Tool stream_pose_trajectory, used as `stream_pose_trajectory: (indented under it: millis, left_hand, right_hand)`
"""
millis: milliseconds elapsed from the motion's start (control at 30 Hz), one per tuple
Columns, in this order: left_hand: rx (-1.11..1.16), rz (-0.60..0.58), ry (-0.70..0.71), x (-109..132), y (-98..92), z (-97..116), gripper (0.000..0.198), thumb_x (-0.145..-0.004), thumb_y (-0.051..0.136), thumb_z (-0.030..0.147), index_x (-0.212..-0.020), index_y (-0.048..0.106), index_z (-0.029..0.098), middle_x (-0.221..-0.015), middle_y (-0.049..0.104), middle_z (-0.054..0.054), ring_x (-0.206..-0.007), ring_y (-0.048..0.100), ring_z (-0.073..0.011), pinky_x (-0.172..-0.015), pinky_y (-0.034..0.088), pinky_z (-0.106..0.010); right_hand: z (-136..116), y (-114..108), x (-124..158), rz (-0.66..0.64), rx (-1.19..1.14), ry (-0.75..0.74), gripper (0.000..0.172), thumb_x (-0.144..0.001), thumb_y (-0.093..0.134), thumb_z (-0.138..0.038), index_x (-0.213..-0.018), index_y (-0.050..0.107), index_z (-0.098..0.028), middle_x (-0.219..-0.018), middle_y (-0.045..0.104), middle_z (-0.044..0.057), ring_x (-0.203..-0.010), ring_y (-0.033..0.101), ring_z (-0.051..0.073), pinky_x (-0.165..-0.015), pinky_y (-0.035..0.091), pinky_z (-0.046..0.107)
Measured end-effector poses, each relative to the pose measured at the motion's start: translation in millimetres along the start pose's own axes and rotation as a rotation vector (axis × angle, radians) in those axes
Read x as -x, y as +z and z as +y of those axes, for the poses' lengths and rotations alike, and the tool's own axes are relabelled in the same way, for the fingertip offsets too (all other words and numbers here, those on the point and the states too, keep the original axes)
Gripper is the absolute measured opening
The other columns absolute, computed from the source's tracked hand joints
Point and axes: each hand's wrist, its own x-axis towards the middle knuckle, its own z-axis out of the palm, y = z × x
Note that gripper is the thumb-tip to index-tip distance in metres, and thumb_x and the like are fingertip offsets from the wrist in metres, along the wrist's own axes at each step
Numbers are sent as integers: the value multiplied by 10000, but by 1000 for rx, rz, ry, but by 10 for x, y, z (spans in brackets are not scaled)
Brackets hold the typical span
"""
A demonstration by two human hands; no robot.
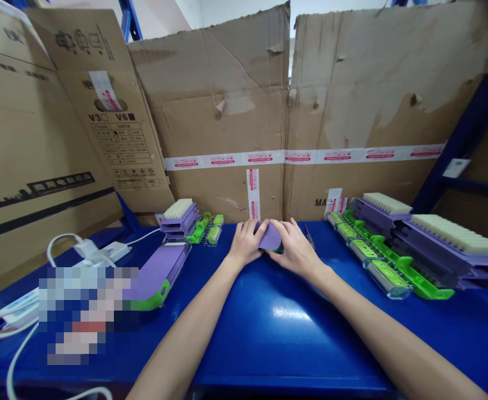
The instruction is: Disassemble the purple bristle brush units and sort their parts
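Over the middle of the blue table, my left hand [244,243] and my right hand [297,248] are closed around a purple and green plastic part [271,238]. Its purple face shows between my thumbs and fingers, with a strip of green along the lower edge. My fingers hide the rest of it. Just beyond my right hand lies a small dark, thin tool [309,236], too blurred to name. To the left, a longer purple tray-like piece with a green end [159,270] rests on the table.
Purple holders with cream bristle-like tops stand at left [179,221] and right [456,244]. Beside them are green plastic clips [411,270] and clear-cased green parts [358,250]. White cables and a power strip [123,253] lie left. Cardboard panels [227,122] wall the back.
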Motion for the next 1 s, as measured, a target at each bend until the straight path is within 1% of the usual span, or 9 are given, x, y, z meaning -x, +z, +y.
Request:
stream_pose_trajectory:
  millis: [100,167,267,400,500,567,733,867,1000]
  left_hand:
    - [31,-11,10,4,-2,-7,659,-705,568,304,-1323,409,139,-1170,525,-179,-1077,493,-310,-866,369,-415]
    - [65,-23,41,4,-5,-24,659,-718,568,331,-1328,400,147,-1173,524,-174,-1067,495,-307,-873,369,-425]
    - [112,-31,109,8,-13,-77,648,-750,558,348,-1341,379,151,-1193,515,-173,-1096,482,-305,-894,368,-435]
    - [169,-36,156,20,-19,-158,634,-779,553,331,-1358,346,180,-1231,496,-159,-1150,460,-293,-936,366,-441]
    - [196,-10,129,24,-7,-178,641,-778,567,353,-1355,341,186,-1228,499,-151,-1151,467,-288,-951,373,-442]
    - [207,23,68,25,13,-173,670,-758,598,383,-1345,346,181,-1216,507,-148,-1135,481,-289,-944,390,-436]
    - [258,125,-146,28,62,-161,771,-676,685,472,-1314,361,184,-1206,526,-141,-1119,508,-283,-937,422,-421]
    - [393,181,-385,20,69,-178,797,-623,741,448,-1286,368,210,-1230,526,-115,-1131,519,-258,-936,439,-400]
    - [540,185,-559,0,77,-186,812,-571,781,437,-1245,382,220,-1172,578,-97,-1055,575,-247,-875,475,-395]
  right_hand:
    - [66,-23,6,-29,-83,-16,685,-715,604,-251,-1334,318,-186,-1229,530,135,-1139,497,278,-1045,290,541]
    - [125,-70,13,-61,-185,-9,715,-700,626,-261,-1341,318,-191,-1267,514,130,-1148,502,273,-1011,359,487]
    - [182,-167,20,-118,-330,65,732,-669,665,-276,-1328,356,-198,-1248,537,110,-1090,550,249,-920,450,385]
    - [200,-261,3,-179,-467,197,739,-611,729,-320,-1282,432,-234,-1173,593,64,-1002,593,227,-871,473,359]
    - [250,-263,-21,-150,-702,310,788,-608,745,-375,-1303,398,-244,-1160,607,66,-1003,596,216,-879,473,369]
    - [315,-238,-32,-51,-796,399,756,-647,717,-426,-1302,392,-235,-1166,607,79,-1019,592,214,-891,466,378]
    - [528,-143,17,278,-416,633,659,-711,619,-543,-1248,471,-190,-1209,570,123,-1110,530,270,-956,397,432]
    - [713,-27,146,262,-171,732,726,-741,560,-558,-1311,401,-137,-1170,565,167,-1086,531,300,-922,405,443]
    - [867,110,277,161,-16,668,714,-761,537,-532,-1321,381,-117,-1111,557,186,-1051,536,316,-878,417,451]
